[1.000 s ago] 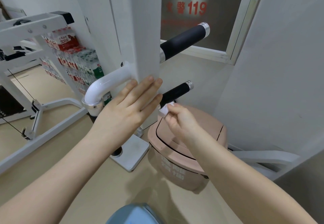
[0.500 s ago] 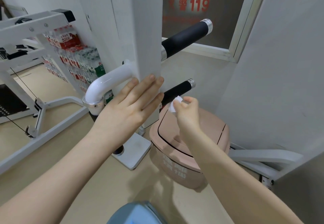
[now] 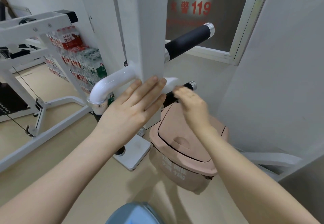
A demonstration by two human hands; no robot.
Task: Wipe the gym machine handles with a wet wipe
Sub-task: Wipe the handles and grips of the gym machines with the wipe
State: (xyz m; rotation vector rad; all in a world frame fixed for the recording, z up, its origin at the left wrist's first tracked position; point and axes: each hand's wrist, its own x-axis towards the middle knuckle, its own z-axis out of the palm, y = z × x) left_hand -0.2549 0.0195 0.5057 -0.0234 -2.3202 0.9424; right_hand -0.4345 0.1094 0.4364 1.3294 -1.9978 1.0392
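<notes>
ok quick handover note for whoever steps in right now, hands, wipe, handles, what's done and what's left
Left hand: open, fingers straight, flat against the white post.
Right hand: holds the wipe at the lower handle, motion-blurred.
Upper handle: untouched by either hand.
Done: cannot tell how much of the lower handle is wiped.
Left: finish the lower handle, then probably the upper one. A pink bin sits right below for the wipe.

White wet wipe (image 3: 171,84) blurred atop lower black handle (image 3: 182,90), upper handle (image 3: 188,39) bare.

Bin (image 3: 185,155) below handle (image 3: 188,38) (rightward).
</notes>
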